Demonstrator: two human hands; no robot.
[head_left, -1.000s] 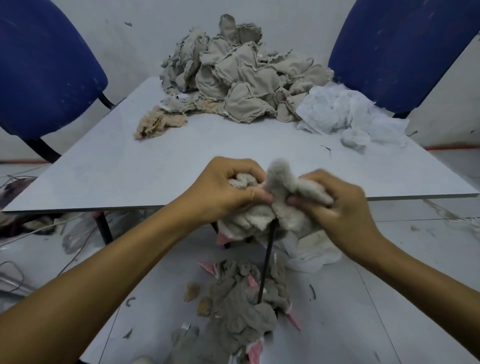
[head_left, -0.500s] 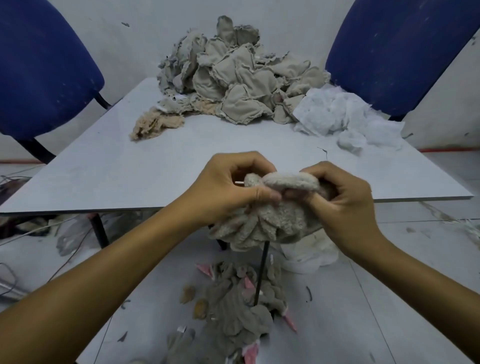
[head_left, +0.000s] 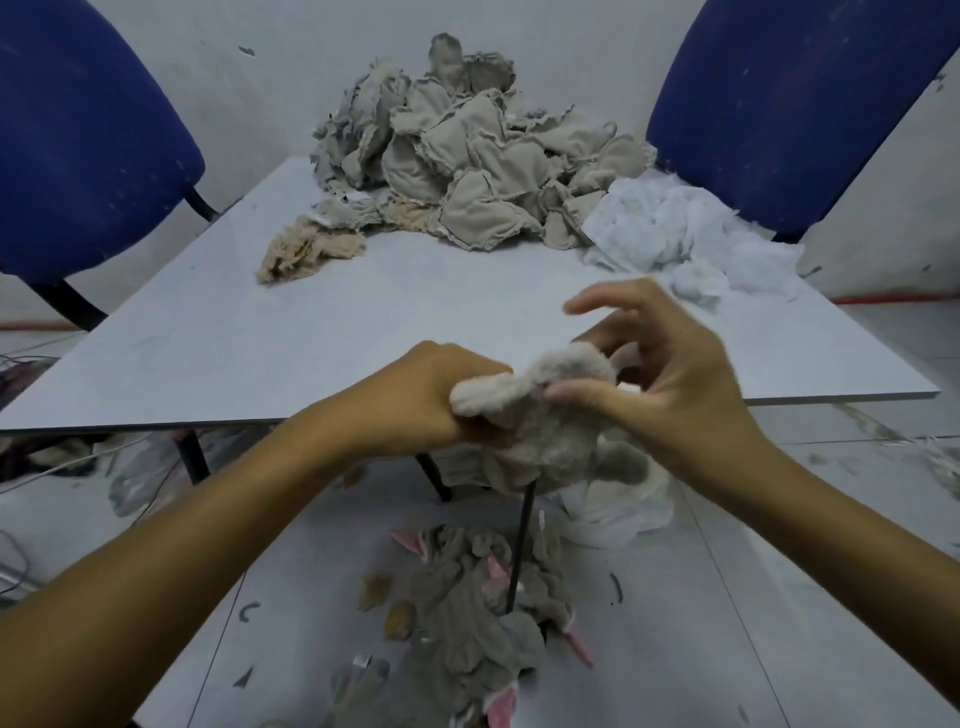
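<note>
A grey plush toy skin (head_left: 550, 421) hangs at the near edge of the white table (head_left: 218, 343), above a thin black rod (head_left: 521, 545) that stands up from the floor. My left hand (head_left: 421, 400) grips the skin's left side in a fist. My right hand (head_left: 660, 374) touches its right side with the thumb on the fur, the fingers spread and lifted, slightly blurred.
A heap of inside-out beige fabric skins (head_left: 467, 161) sits at the table's back, a tan fluffy piece (head_left: 306, 249) at its left, white stuffing (head_left: 685, 234) at its right. Grey plush skins with pink ears (head_left: 478, 623) lie on the floor. Blue chairs (head_left: 88, 140) flank the table.
My right hand has let go its grip and spread its fingers upward. The plush skin has turned fur side out and bulges to the right; my left hand keeps gripping.
</note>
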